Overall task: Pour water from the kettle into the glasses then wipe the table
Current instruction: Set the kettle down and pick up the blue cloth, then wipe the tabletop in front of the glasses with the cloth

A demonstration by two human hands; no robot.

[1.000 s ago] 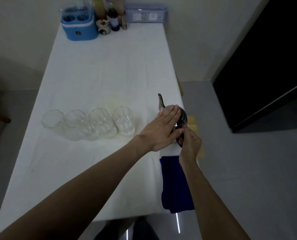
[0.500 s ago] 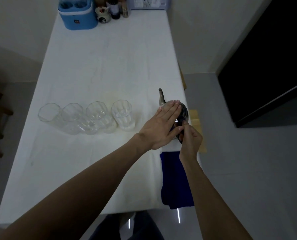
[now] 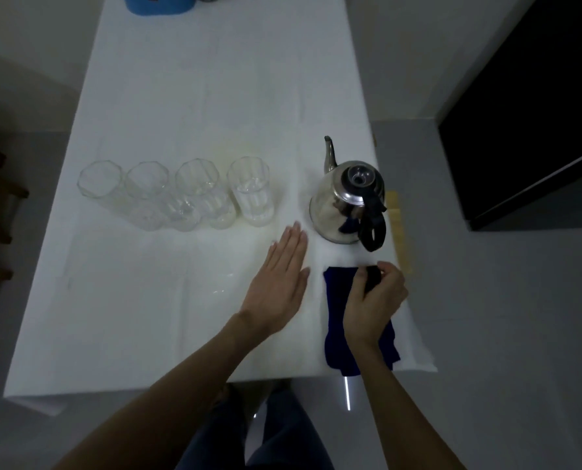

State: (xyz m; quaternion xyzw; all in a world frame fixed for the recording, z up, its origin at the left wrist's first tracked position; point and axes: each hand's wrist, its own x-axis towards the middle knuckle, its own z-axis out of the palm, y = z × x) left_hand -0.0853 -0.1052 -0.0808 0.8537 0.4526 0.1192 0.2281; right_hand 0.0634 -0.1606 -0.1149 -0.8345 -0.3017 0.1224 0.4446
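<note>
So the kettle (image 3: 342, 201) is sitting upright on the bench (image 3: 188, 96), over near the right edge. Its spout points toward the far end of the bench and the black handle sticks out the opposite way, toward the person, so its long axis runs pretty much along the bench's length. Lid is on.

The four glasses (image 3: 181, 195) stand in a row to the left of the kettle, and the row runs across the bench, left to right. The one nearest the kettle looks like it has water in it; for the other three I honestly can't tell, they're too washed out.

Hands: the left hand (image 3: 279, 283) is flat, fingers straight and together, pointing toward the kettle. It's just left of the cloth, holding nothing, and whether it actually touches the bench surface I can't say. The right hand (image 3: 374, 296) is curled, thumb and fingertips pinching the far edge of the dark blue cloth (image 3: 337, 300), just on the near side of the kettle handle. The cloth lies lengthwise along the right side, its near end draped over the front edge of the bench.

Blue container (image 3: 160, 3) is at the far end, cut off by the frame.
</note>
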